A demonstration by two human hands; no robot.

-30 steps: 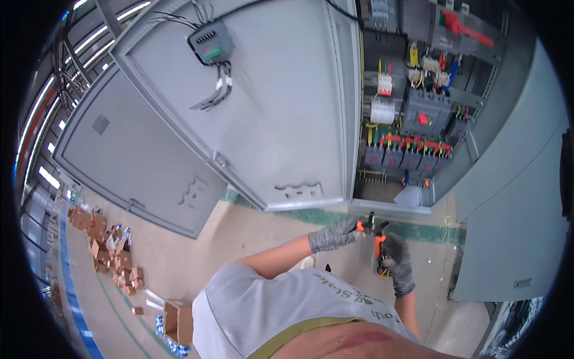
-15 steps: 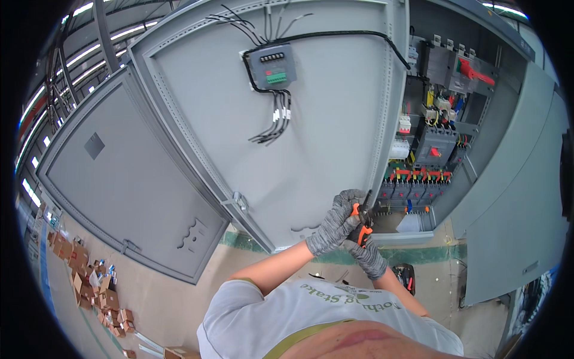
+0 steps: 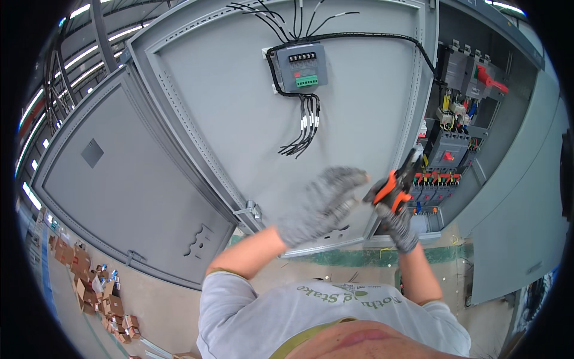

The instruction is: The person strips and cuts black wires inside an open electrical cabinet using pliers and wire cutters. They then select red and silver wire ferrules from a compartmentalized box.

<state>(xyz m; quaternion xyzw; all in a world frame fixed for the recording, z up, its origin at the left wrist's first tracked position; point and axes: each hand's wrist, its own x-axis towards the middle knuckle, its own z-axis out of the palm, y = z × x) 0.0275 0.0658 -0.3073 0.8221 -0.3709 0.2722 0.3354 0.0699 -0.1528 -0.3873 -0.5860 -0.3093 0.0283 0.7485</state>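
Observation:
My right hand [image 3: 396, 226], in a grey knit glove, grips a wire stripper [image 3: 391, 190] with orange and black handles; its dark jaws point up and right, in front of the cabinet's door edge. To its left, my gloved left hand [image 3: 326, 206] is blurred by motion. Its fingers reach to the right, apart from the thumb, and no object shows between them. Above both hands, a grey module [image 3: 302, 67] with a green terminal block sits on the grey door [image 3: 359, 137]. Several black wires with white sleeves [image 3: 306, 122] hang below it.
At the right stands an open cabinet with breakers [image 3: 448, 149] and a red rotary handle [image 3: 491, 79]. A black cable [image 3: 382, 37] runs from the module to the cabinet. Another grey door panel [image 3: 119, 173] is at the left, with cardboard boxes [image 3: 110, 302] on the floor beyond.
My hands were together at the wire stripper; now they are apart. The right has raised the tool up and right, and the left has moved to the left. The view has shifted.

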